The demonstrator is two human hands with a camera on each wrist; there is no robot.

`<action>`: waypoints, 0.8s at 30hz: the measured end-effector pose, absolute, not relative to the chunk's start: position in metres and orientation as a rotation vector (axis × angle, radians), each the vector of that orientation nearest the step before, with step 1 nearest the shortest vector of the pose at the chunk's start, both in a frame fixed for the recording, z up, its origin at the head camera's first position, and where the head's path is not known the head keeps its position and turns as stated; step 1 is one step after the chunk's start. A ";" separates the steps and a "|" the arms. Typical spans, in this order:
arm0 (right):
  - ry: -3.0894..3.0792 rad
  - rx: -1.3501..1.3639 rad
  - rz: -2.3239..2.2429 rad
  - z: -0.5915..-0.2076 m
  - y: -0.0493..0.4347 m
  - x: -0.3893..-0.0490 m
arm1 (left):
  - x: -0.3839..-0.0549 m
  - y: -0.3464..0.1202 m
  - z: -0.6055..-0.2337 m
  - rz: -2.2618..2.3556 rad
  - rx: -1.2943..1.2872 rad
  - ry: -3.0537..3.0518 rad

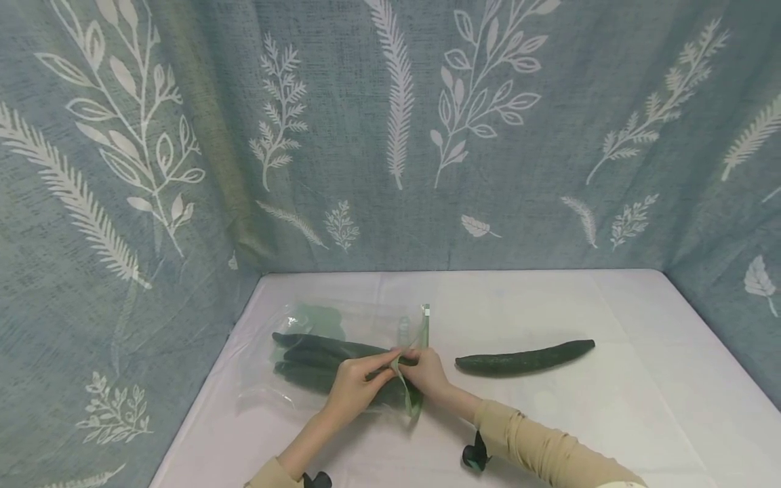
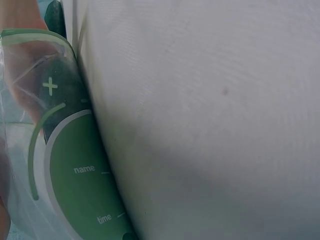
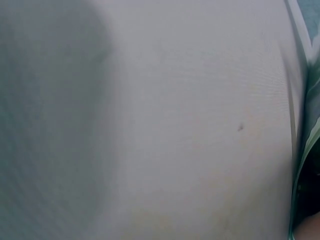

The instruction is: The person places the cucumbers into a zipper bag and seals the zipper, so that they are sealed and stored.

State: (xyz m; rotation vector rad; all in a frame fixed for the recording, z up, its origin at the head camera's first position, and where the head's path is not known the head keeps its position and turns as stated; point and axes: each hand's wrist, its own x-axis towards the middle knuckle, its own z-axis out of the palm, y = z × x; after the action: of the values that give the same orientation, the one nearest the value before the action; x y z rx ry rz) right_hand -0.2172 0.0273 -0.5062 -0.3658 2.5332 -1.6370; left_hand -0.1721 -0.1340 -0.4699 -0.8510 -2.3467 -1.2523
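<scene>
A clear zip bag with green print lies on the table, holding several dark green cucumbers. My left hand pinches the bag's near side by its green-edged mouth. Across from it, my right hand is at the mouth, its fingers partly hidden by plastic. In the left wrist view, skin of the right hand shows behind the clear film, beside a dark cucumber. The right wrist view catches only the bag's green rim and a bit of hand at the right edge.
A single cucumber lies loose on the white-covered table, right of the bag. Blue-grey curtains with white leaf prints surround the back and sides. Small black devices sit by both wrists.
</scene>
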 end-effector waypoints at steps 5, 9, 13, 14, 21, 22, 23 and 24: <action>2.551 -0.390 -1.634 -0.508 0.026 -0.216 | -0.172 -0.135 -0.469 -1.250 -0.865 -2.344; 2.570 -0.420 -1.620 -0.508 0.027 -0.216 | -0.172 -0.135 -0.468 -1.245 -0.869 -2.346; 2.582 -0.444 -1.606 -0.508 0.027 -0.215 | -0.171 -0.134 -0.468 -1.239 -0.870 -2.346; 2.584 -0.448 -1.601 -0.507 0.027 -0.215 | -0.171 -0.134 -0.468 -1.238 -0.870 -2.346; 2.607 -0.467 -1.565 -0.506 0.027 -0.216 | -0.171 -0.134 -0.468 -1.230 -0.872 -2.335; 2.619 -0.471 -1.551 -0.506 0.027 -0.216 | -0.171 -0.134 -0.468 -1.231 -0.871 -2.335; 2.632 -0.479 -1.531 -0.506 0.027 -0.217 | -0.171 -0.134 -0.468 -1.229 -0.870 -2.335; 2.644 -0.483 -1.514 -0.505 0.027 -0.218 | -0.172 -0.134 -0.469 -1.228 -0.869 -2.334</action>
State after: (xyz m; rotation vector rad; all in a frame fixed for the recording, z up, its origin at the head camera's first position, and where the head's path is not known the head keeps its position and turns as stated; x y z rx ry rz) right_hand -0.2180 0.0275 -0.5054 -0.4831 2.6438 -1.5143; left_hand -0.1716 -0.1335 -0.4687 -0.8692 -2.3339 -1.2283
